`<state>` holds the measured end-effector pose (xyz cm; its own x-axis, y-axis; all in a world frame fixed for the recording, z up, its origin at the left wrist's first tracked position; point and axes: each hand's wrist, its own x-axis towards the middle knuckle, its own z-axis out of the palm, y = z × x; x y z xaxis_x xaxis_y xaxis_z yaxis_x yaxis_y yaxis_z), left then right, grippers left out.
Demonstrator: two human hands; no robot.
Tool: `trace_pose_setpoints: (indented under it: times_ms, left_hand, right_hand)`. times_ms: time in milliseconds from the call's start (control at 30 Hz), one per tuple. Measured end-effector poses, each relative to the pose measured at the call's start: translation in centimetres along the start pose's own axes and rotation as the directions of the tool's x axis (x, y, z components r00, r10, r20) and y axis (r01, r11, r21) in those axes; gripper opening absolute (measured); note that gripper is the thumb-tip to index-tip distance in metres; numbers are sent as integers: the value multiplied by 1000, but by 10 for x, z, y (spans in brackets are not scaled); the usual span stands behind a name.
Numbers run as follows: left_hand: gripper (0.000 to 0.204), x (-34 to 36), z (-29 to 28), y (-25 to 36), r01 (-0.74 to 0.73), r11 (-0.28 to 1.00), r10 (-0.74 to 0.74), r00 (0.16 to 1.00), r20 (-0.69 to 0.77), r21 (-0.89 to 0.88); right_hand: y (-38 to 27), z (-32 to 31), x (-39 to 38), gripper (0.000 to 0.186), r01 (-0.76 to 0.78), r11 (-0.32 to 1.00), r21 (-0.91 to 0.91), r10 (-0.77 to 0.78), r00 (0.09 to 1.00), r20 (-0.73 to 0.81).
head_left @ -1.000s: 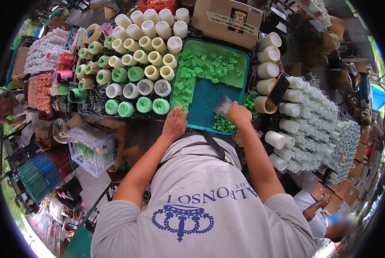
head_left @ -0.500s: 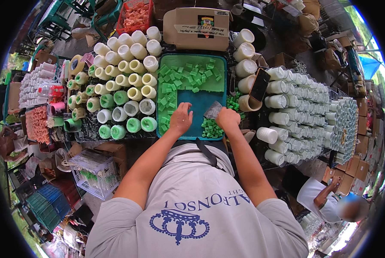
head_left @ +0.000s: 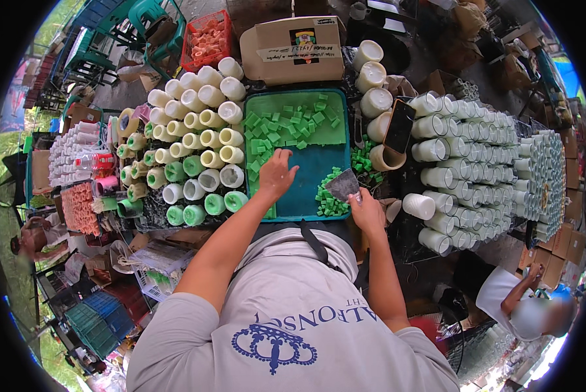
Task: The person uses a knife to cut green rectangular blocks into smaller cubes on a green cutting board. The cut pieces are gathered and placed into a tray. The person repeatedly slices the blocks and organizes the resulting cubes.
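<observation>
My left hand (head_left: 278, 174) is over the left side of the teal tray (head_left: 310, 215), fingers loosely bent and apart, near green cubes (head_left: 261, 145); I cannot tell whether it touches them. My right hand (head_left: 365, 208) grips a grey scraper (head_left: 342, 184) at the tray's right side, its blade over a heap of small green pieces (head_left: 327, 202). A green slab (head_left: 326, 132) with scattered cubes on top lines the tray's far part and left side. More small green pieces (head_left: 365, 157) lie just outside the tray's right edge.
Rows of cream and green candles (head_left: 211, 140) stand left of the tray; glass cylinders (head_left: 466, 173) fill the right, beside a phone (head_left: 399, 124). A cardboard box (head_left: 293, 59) and red crate (head_left: 203, 42) are beyond. A co-worker (head_left: 508, 300) is at lower right, another person (head_left: 38, 238) at far left.
Relative to the tray, my left hand has moved away from me along its left side. My right hand with the scraper has come nearer the tray's near right corner. The view has shifted.
</observation>
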<state>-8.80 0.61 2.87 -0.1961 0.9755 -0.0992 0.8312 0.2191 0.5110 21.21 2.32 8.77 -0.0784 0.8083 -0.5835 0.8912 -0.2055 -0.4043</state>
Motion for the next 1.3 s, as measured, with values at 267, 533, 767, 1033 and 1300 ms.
trace_pose_setpoints:
  times_ms: [267,533,767,1033,1300]
  left_hand:
    - [39,46,33,3,-313,881,341,940,-19,354]
    - [34,31,39,-13,-354,917,364,931,-19,184]
    - [27,-45,-5,-20,36,999,-39,989,-141,-22]
    - [34,-141,-29,-26,191,977,-199,976,88,94]
    - [50,-106,-11,-22,94,994,-99,989,-108,-50]
  right_hand:
    - [-11,-14,-17,59,-27,999,34,27,1000,2]
    - [21,-6,-35,56,-39,996,78,44,997,-65]
    - [11,-11,-27,47,29,1000,8,-28,996,-88]
    - [-53,21,9,33,346,911,-225,-320,936,146]
    - [-116,52,64,38,422,782,-458,-341,906,253]
